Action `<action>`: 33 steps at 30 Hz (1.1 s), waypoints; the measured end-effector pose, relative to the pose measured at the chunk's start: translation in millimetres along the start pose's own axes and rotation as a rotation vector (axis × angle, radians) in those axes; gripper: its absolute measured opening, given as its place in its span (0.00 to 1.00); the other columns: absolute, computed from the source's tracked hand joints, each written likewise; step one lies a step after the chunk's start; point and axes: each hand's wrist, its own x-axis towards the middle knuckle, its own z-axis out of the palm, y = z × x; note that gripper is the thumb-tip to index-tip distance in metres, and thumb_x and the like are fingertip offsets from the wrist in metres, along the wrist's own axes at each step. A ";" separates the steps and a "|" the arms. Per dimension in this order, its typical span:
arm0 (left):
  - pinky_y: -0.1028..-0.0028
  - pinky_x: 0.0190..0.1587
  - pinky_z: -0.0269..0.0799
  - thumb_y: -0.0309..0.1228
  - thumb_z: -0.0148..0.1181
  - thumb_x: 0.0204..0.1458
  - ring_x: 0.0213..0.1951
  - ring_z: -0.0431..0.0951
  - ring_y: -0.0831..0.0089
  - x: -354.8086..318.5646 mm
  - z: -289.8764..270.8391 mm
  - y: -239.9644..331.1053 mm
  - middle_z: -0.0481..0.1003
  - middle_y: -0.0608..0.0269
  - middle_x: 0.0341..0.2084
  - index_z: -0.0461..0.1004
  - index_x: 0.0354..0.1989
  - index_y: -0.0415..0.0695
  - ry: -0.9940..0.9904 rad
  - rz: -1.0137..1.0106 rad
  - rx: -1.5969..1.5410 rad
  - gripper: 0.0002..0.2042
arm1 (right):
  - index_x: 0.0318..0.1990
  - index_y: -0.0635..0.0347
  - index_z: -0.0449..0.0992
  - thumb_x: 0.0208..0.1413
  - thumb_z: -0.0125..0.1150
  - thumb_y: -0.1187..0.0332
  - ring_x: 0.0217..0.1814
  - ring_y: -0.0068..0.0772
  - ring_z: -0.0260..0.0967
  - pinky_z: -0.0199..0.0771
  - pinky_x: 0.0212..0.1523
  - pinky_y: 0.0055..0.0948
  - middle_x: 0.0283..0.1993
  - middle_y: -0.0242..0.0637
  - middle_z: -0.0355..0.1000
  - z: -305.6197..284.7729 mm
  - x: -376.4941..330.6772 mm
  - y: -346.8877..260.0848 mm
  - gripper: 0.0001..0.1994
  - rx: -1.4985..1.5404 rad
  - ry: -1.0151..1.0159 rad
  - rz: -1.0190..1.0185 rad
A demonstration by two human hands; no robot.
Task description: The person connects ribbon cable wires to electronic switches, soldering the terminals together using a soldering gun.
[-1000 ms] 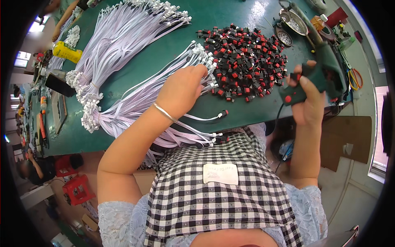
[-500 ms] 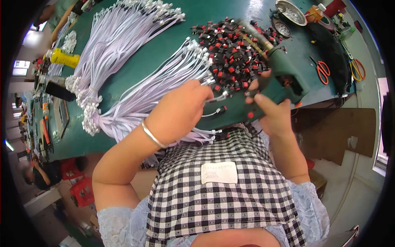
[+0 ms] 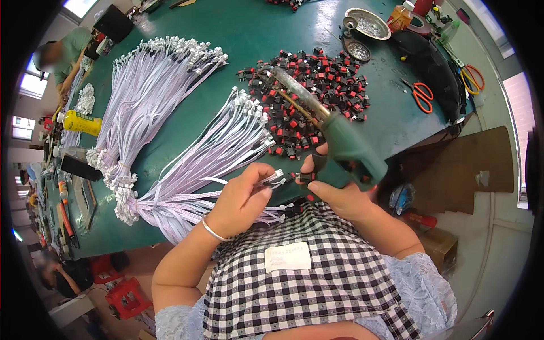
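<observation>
In my left hand [image 3: 245,195] I pinch the end of a white flat cable [image 3: 271,179], its small white connector sticking out past my fingers. Close beside it, my right hand [image 3: 340,195] grips a small black and red switch [image 3: 306,177] between thumb and fingers. Whether cable and switch touch, I cannot tell. A green pistol-shaped soldering gun [image 3: 352,148] also rests in my right hand, its metal barrel pointing up and left over a heap of black and red switches [image 3: 334,85]. Left of my hands a bundle of white flat cables [image 3: 195,161] fans out over the table.
A second cable bundle [image 3: 161,85] lies further left, near a yellow bottle [image 3: 82,123]. At the back right stand a metal dish [image 3: 368,25] and an orange bottle [image 3: 400,17]. Orange-handled scissors [image 3: 421,97] lie on the green table [image 3: 226,22]. A person [image 3: 71,54] sits far left.
The whole view has shifted. My right hand, with the soldering gun and a switch, has come left, nearer my left hand. The cable end now points toward the switch.
</observation>
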 end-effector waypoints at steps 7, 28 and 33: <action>0.77 0.24 0.63 0.27 0.54 0.47 0.21 0.68 0.76 4.9 -7.9 10.2 0.68 0.61 0.21 0.71 0.31 0.38 -0.060 0.225 0.222 0.06 | 0.50 0.54 0.57 0.43 0.54 0.84 0.45 0.29 0.64 0.67 0.44 0.29 0.41 0.38 0.64 5.6 2.4 -12.9 0.26 -0.433 -0.182 -0.023; 0.81 0.28 0.65 0.24 0.54 0.43 0.26 0.68 0.82 8.4 8.8 -1.4 0.70 0.65 0.24 0.67 0.24 0.37 -0.087 -0.073 -0.301 0.04 | 0.55 0.59 0.55 0.45 0.53 0.82 0.42 0.25 0.65 0.67 0.42 0.25 0.39 0.39 0.66 10.4 1.9 -2.1 0.27 -0.230 -0.021 0.210; 0.75 0.42 0.70 0.18 0.51 0.45 0.34 0.70 0.78 12.3 5.7 2.2 0.68 0.63 0.30 0.65 0.27 0.36 -0.169 -0.169 -0.272 0.02 | 0.47 0.60 0.62 0.47 0.55 0.77 0.36 0.18 0.64 0.67 0.34 0.20 0.35 0.32 0.66 9.9 3.1 0.4 0.18 -0.240 0.016 0.225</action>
